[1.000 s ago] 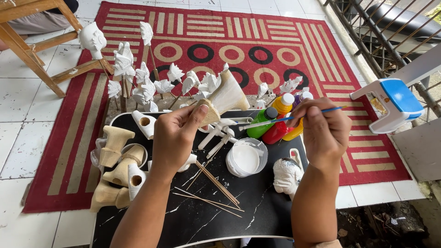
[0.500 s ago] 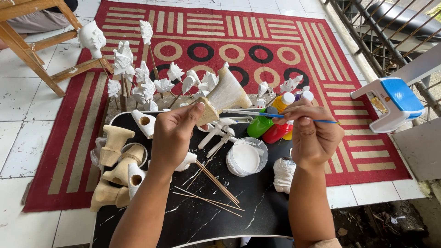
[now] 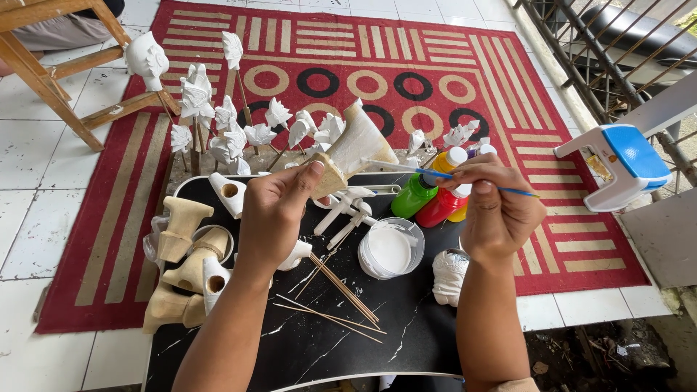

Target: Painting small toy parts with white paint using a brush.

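At twelve o'clock over the worktop (image 3: pixel 218 363), the left hand (image 3: pixel 272 214) pinches a half-painted carving (image 3: pixel 356 145) by its bare base; likely light, brittle wood. The right hand (image 3: pixel 497 210) grips a thin brush (image 3: pixel 406 169).

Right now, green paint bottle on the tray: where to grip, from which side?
Grip the green bottle around its body, probably from the near-left side: it leans away, the red bottle presses its right, and the brush in the right hand crosses above.

Black tray (image 3: pixel 348 348) — sticks (image 3: pixel 341 287), paint tub (image 3: pixel 390 249).
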